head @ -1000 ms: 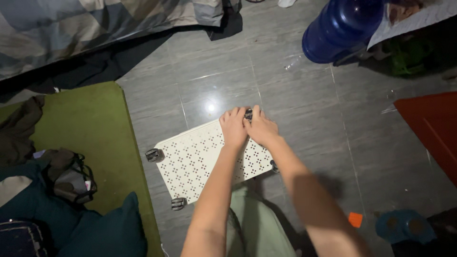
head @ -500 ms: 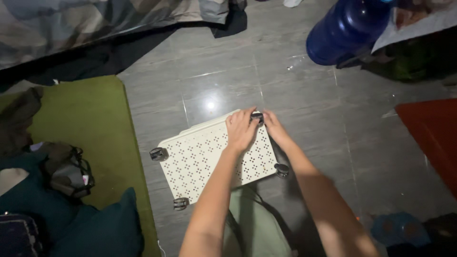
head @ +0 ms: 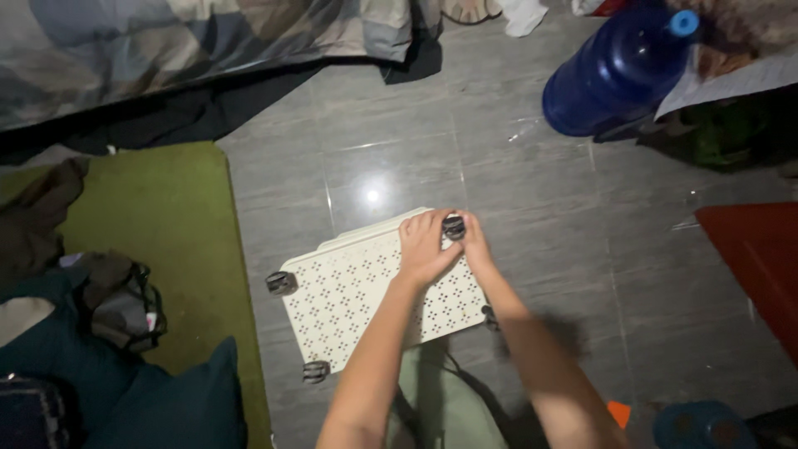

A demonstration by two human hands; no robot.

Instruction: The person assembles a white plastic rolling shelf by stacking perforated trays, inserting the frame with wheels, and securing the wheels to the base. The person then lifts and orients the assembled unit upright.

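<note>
Gripping a black caster [head: 454, 226] on perforated tray [head: 349, 291].

Bare grey tile floor [head: 532, 208] lies open beyond and to the right of the white perforated tray [head: 357, 295], hemmed by the green mat [head: 158, 224] on the left, the blue water jug [head: 611, 75] at far right, the red mat [head: 761, 258] beside, and bedding [head: 166, 50] along the top.
</note>
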